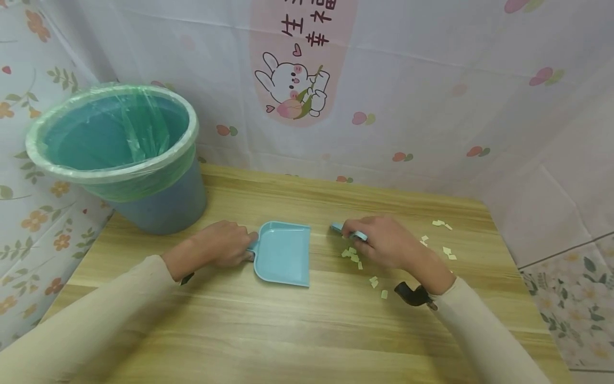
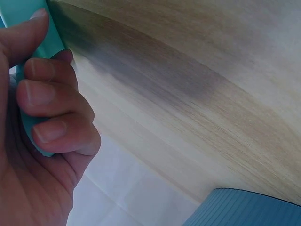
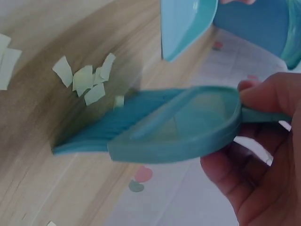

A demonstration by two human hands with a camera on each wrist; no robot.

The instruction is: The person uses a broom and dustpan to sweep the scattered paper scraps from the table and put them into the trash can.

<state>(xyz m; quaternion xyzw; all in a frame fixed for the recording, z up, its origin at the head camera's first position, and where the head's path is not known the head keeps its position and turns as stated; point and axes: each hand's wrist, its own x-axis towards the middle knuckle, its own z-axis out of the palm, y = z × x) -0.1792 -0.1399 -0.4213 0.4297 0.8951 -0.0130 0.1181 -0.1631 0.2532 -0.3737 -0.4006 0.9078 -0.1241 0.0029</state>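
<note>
My left hand (image 1: 229,244) grips the handle of a light blue dustpan (image 1: 283,253) lying on the wooden table, its flat edge facing right. In the left wrist view the fingers curl around the blue-green handle (image 2: 42,127). My right hand (image 1: 384,240) holds a small blue hand brush (image 3: 174,125) between thumb and fingers. Its bristles (image 3: 117,122) reach toward the table beside pale yellow paper scraps (image 3: 83,79). A cluster of scraps (image 1: 352,254) lies under and in front of the right hand, with a gap between it and the dustpan.
At the back left of the table (image 1: 288,330) stands a blue bin (image 1: 168,202) lined with a green plastic bag (image 1: 144,125). More scraps (image 1: 448,252) are scattered right of the right hand. A printed cloth (image 1: 408,96) hangs along the back edge.
</note>
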